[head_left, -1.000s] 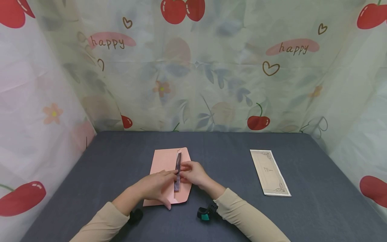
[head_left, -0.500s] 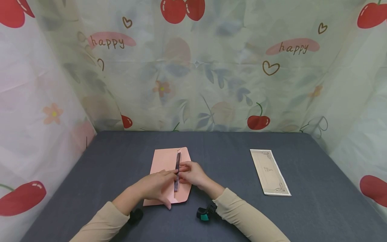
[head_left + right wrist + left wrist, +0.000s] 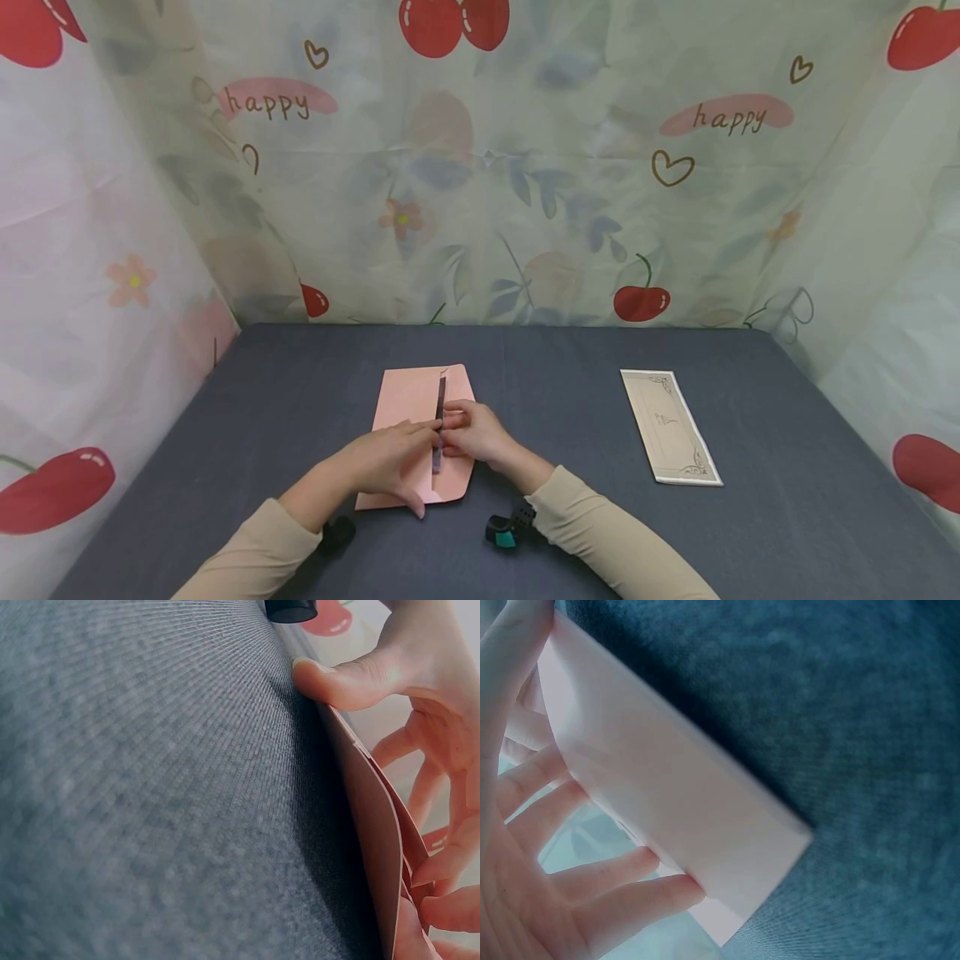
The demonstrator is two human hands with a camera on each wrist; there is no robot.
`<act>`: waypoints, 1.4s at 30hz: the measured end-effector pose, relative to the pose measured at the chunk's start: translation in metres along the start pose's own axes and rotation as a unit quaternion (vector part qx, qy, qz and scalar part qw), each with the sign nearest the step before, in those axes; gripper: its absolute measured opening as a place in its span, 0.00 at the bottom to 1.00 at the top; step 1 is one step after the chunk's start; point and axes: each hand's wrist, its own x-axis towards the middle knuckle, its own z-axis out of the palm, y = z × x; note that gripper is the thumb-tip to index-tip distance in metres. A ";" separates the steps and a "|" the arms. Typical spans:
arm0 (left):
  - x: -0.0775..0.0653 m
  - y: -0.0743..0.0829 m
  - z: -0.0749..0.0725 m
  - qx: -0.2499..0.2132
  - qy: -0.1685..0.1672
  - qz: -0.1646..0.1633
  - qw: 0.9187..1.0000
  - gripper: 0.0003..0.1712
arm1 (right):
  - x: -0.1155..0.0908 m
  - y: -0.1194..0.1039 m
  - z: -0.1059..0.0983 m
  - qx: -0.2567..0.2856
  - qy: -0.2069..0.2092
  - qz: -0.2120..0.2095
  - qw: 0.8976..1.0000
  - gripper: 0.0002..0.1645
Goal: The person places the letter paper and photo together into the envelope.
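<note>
A pink envelope (image 3: 401, 392) lies on the dark table with its flap (image 3: 459, 483) spread toward the right. Only a narrow strip of a dark purplish card (image 3: 440, 396) shows at the envelope's mouth; its remainder is hidden inside. My right hand (image 3: 476, 431) pinches the card's exposed edge. Across the envelope rests my left hand (image 3: 386, 461), thumb by the near edge and fingers reaching to the mouth. The left wrist view has its spread, fairly straight fingers (image 3: 622, 900) along the envelope (image 3: 667, 780). In the right wrist view, fingertips (image 3: 454, 907) meet at the envelope's edge (image 3: 379, 840).
A cream card with ornamental corners and a white border (image 3: 670, 429) lies on the right part of the table (image 3: 555, 383). Black wrist devices (image 3: 501, 531) sit under both forearms. Printed cloth curtains (image 3: 487, 208) enclose the table at the back and sides.
The visible strip of the dark card has narrowed as it slid left into the envelope, and my right hand's fingers have shifted slightly left with it. My left hand stays put.
</note>
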 end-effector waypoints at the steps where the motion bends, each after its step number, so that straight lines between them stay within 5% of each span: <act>1: 0.000 0.000 0.000 -0.001 -0.001 -0.001 1.000 0.47 | 0.000 0.000 0.000 0.000 0.000 0.000 1.000 0.30; 42: 0.001 0.001 0.000 -0.011 -0.009 -0.025 1.000 0.44 | -0.009 -0.001 -0.018 -0.032 -0.010 0.006 0.999 0.25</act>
